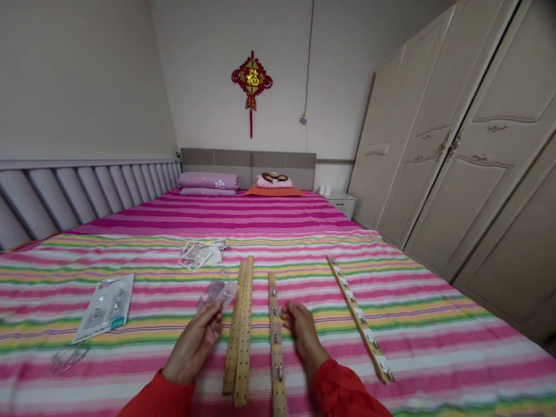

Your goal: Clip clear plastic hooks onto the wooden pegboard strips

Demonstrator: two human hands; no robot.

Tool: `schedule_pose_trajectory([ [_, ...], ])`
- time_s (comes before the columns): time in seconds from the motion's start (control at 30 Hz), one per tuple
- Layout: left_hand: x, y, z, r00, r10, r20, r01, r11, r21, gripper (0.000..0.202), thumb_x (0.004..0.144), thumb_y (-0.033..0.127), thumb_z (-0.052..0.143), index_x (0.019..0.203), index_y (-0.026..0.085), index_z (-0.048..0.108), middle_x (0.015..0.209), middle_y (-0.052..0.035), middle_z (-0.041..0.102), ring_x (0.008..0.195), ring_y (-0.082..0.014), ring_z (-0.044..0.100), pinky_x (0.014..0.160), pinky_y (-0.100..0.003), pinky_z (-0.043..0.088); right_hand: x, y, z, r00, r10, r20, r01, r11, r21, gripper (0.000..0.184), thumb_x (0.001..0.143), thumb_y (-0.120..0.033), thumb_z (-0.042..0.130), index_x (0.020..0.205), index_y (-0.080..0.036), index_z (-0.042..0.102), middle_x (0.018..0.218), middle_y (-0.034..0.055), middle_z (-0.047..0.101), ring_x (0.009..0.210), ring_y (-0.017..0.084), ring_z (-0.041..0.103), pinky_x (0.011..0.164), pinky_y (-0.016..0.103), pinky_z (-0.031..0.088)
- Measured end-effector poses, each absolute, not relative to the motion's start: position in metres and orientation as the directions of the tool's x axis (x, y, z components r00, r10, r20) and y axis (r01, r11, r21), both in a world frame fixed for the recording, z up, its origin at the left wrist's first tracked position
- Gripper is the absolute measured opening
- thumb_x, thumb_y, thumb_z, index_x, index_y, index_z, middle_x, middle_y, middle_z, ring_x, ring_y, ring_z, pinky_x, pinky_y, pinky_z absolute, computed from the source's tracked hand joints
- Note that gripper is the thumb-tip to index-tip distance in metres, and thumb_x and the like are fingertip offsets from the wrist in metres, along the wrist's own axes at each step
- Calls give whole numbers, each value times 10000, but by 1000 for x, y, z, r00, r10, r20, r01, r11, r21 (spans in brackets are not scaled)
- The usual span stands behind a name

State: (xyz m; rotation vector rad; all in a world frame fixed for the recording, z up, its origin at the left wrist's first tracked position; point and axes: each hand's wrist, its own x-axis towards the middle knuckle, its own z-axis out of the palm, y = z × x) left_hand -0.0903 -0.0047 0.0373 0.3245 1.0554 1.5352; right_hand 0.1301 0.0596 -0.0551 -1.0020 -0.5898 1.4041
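You're pinching a clear plastic packet [217,294] at 11 o'clock in your left hand [193,346]. Your empty right hand [304,331] is hovering open just beside a wooden strip [277,370] at 12 o'clock; its metal hooks [280,372] could snag your fingers if you're reaching carelessly.

A clear plastic packet [216,294] is gripped in the left hand [193,344], just beside a pair of wooden strips [240,330] laid side by side on the striped bedspread [434,347]. The right hand [304,333] is held empty, just beside a wooden strip fitted with metal hooks [274,330]. Further right, a strip set with white discs [360,318] is laid at a slant. A carded pack of hooks [104,308] and loose packaging scraps [200,255] are seen to the left.
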Motion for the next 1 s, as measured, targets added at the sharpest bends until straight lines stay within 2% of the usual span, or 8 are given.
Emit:
schedule_pose_trajectory([
  [0.1,-68,-2,37,-196,907,-372,-700,137,701,135,762,21,614,774,155,625,633,22,610,495,-45,573,428,-118,446,118,48,-33,65,990,-125,-460,-81,-884,286,585,-392,786,631,-159,628,576,7,645,454,92,526,407,186,354],
  [0.23,-39,1,33,-137,921,-365,-748,145,648,135,783,17,599,767,150,618,667,10,623,525,-43,586,449,-111,455,101,33,1,-86,996,15,-416,-22,-909,316,573,-423,804,658,-154,662,607,10,661,452,93,521,431,200,374],
  [0.33,-22,2,29,-103,933,-345,-766,147,626,125,758,37,642,785,157,626,692,13,629,552,-44,589,473,-110,459,96,28,16,-102,991,84,-419,34,-908,308,598,-435,792,689,-164,678,622,-2,662,462,93,517,463,210,391],
  [0.47,-9,1,24,-87,941,-327,-757,151,635,164,699,75,710,820,165,644,743,9,645,577,-49,585,500,-122,457,100,25,21,-61,994,91,-425,56,-903,288,605,-420,791,677,-167,675,590,-15,637,465,95,499,472,215,394],
  [0.6,-3,-1,19,-81,945,-316,-710,168,684,215,621,135,778,800,160,660,699,17,638,563,-49,569,502,-127,436,106,24,20,-49,996,68,-422,41,-906,317,578,-440,799,635,-165,650,513,-34,584,436,92,476,449,212,380],
  [0.73,-6,0,10,-63,954,-292,-595,199,779,273,570,255,817,783,153,680,711,-8,660,619,-85,588,527,-157,434,110,26,13,-64,997,52,-410,21,-912,346,568,-470,796,609,-172,624,478,-43,549,419,92,461,430,213,364],
  [0.83,-12,2,5,-138,950,-281,-399,206,893,381,536,366,821,820,143,697,728,-33,673,664,-125,603,532,-188,428,113,29,4,-69,996,56,-390,25,-921,363,584,-487,785,600,-172,606,465,-44,538,407,88,451,426,213,358],
  [1.0,-19,7,8,-221,973,-68,-127,41,991,419,525,458,783,790,144,700,749,-43,687,713,-169,605,616,-242,460,120,32,-10,-126,991,33,-338,-12,-941,392,566,-499,797,592,-164,596,452,-34,564,392,84,460,427,214,361],
])
